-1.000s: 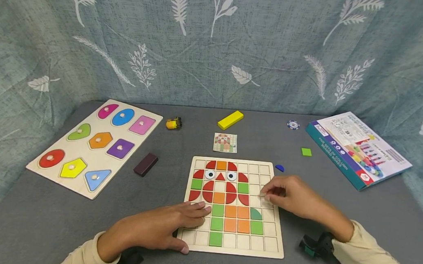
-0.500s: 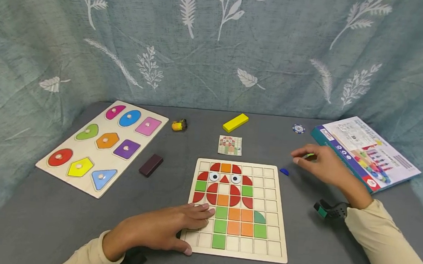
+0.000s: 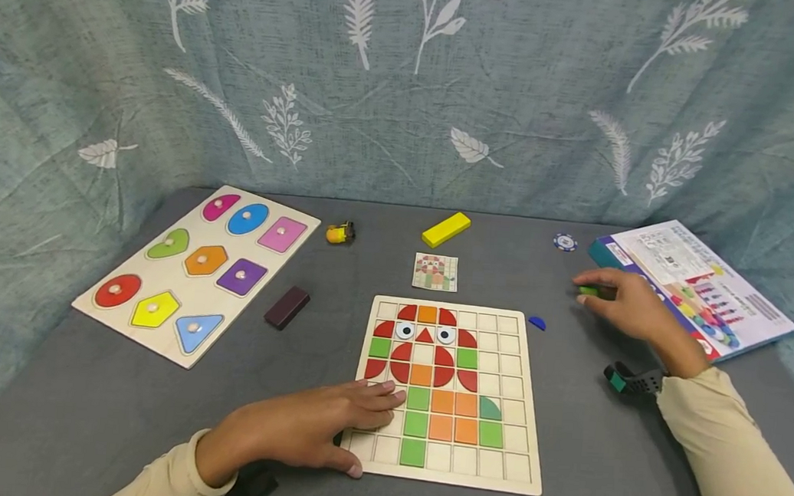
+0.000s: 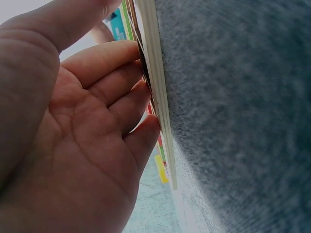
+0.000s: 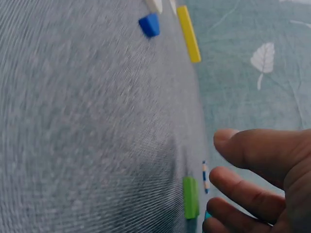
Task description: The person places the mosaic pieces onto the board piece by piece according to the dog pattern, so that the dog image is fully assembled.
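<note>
The step in hand looks like fetching a loose tile for the mosaic on the grid board (image 3: 452,394). The right hand (image 3: 624,304) reaches out to the right of the board, near the boxed set (image 3: 694,288), with its fingers (image 5: 243,187) spread and only loosely bent over the small green square tile (image 3: 588,291). The tile lies flat on the grey cloth, just under the fingertips (the wrist view shows a gap, so nothing is gripped yet). The left hand (image 3: 301,429) lies flat with straight fingers on the board's near-left corner, steadying it and holding nothing. A blue piece (image 3: 537,323) sits between tile and board. Next, I judge, the thumb and forefinger need to close on the tile's edges, lift it, and carry it left to an empty cell.
</note>
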`<state>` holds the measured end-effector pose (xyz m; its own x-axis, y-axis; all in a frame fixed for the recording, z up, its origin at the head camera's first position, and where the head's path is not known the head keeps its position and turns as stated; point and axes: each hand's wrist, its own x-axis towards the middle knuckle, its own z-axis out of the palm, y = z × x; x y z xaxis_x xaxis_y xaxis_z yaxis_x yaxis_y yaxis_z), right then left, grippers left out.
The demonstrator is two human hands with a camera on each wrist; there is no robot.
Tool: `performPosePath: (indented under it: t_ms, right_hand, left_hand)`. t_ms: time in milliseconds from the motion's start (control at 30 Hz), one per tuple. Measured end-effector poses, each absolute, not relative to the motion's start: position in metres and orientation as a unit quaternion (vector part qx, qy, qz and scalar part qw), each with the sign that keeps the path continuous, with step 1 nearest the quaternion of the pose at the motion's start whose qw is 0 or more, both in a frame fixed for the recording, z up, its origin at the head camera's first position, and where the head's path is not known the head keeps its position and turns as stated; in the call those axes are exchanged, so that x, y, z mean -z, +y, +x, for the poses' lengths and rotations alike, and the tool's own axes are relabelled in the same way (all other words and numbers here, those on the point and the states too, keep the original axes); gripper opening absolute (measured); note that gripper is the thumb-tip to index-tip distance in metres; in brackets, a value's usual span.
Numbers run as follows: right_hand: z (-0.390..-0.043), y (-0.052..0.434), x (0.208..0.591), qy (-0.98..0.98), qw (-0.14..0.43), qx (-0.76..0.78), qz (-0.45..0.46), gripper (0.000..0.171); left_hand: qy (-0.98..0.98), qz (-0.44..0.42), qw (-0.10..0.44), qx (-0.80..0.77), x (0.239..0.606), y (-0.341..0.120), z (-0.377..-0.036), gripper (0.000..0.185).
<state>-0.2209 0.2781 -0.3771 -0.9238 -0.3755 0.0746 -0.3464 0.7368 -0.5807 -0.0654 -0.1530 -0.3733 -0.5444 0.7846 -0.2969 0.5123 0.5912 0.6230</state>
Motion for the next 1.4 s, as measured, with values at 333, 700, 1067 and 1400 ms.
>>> performPosePath:
  t_ms: [333, 700, 1067, 1400]
  right_hand:
    - [-0.224, 0.281, 0.386, 0.936, -0.009, 0.286, -0.205, 0.026]
    - [-0.227, 0.273, 0.382, 0.948, 0.012, 0.242, -0.207, 0.027]
    - [-0.222, 0.274, 0.389, 0.952, -0.007, 0.264, -0.153, 0.015]
    - [-0.215, 0.27, 0.387, 0.939, -0.034, 0.307, -0.153, 0.017]
  left_hand:
    - [0.846, 0.386, 0.282, -0.237, 0.372, -0.153, -0.066, 0.072]
    - [0.846, 0.39, 0.28, -0.235, 0.373, -0.153, -0.065, 0.071]
    - [0.845, 0.391, 0.281, -0.234, 0.372, -0.152, -0.065, 0.07]
    - [0.846, 0.386, 0.285, -0.232, 0.372, -0.152, -0.066, 0.07]
